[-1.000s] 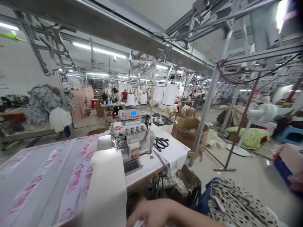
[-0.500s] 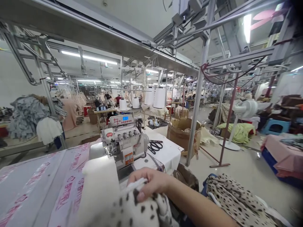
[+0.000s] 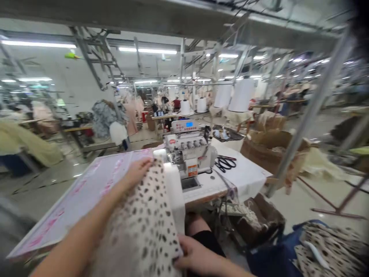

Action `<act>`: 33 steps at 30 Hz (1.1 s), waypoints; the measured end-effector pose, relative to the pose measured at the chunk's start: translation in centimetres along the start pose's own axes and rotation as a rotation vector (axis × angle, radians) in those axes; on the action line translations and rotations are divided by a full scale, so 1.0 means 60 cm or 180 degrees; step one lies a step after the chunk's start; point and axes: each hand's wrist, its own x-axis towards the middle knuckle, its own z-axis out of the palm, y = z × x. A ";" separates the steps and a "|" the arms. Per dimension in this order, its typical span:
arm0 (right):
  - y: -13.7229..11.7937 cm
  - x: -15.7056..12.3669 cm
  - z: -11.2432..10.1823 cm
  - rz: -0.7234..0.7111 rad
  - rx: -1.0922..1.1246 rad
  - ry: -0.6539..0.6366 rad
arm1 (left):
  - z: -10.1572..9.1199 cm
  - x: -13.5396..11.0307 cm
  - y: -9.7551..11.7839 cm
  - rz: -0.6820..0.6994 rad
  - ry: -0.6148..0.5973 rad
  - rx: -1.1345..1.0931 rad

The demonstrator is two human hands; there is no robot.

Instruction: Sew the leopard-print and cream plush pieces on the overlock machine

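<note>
A cream cloth with dark spots [image 3: 144,227] lies across the near edge of the sewing table [image 3: 245,177]. My left hand [image 3: 138,173] holds its far end, fingers closed over the fabric close to the white overlock sewing machine [image 3: 188,152]. My right hand [image 3: 196,257] grips the cloth's near edge at my lap. A white padded strip [image 3: 174,192] runs under the cloth toward the machine.
Black scissors [image 3: 225,163] lie right of the machine. A plastic-covered board with pink print [image 3: 86,188] extends left. Thread cones [image 3: 242,94] stand behind. A blue bin with more spotted cloth [image 3: 325,246] sits low right, a cardboard box [image 3: 271,146] beyond, a slanted metal post [image 3: 311,111] beside it.
The view swung left. My right hand brought the spotted cloth up from the bin side onto the table. My left hand came into view and took the cloth's far end.
</note>
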 end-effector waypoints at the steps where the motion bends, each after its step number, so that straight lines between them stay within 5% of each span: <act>1: 0.021 -0.004 -0.006 0.0042 -0.0269 0.0255 | -0.001 0.000 -0.013 0.0001 -0.0130 0.0049; 5: 0.039 -0.007 -0.046 0.0035 -0.1586 0.0879 | 0.021 -0.003 -0.038 0.0005 -0.0408 0.0038; 10: -0.022 0.049 -0.089 -0.0696 -0.1595 0.1740 | 0.024 -0.010 -0.021 -0.0014 -0.0577 -0.0204; 17: -0.033 0.104 -0.090 -0.0469 -0.1529 0.1445 | 0.041 0.014 0.014 -0.0078 -0.0515 -0.0278; 22: -0.030 0.099 -0.123 -0.0969 -0.2444 0.2230 | 0.089 0.054 -0.010 -0.0407 -0.0239 0.0139; 25: -0.024 0.098 -0.128 -0.0896 -0.2546 0.2008 | 0.099 0.062 -0.017 -0.0477 -0.0263 0.0308; 28: -0.013 0.094 -0.112 -0.0638 -0.2061 0.1591 | 0.095 0.056 -0.013 -0.0519 -0.0359 0.0506; 33: -0.002 0.088 -0.095 -0.0369 -0.1207 0.1445 | 0.084 0.042 -0.011 -0.0560 -0.0467 0.0702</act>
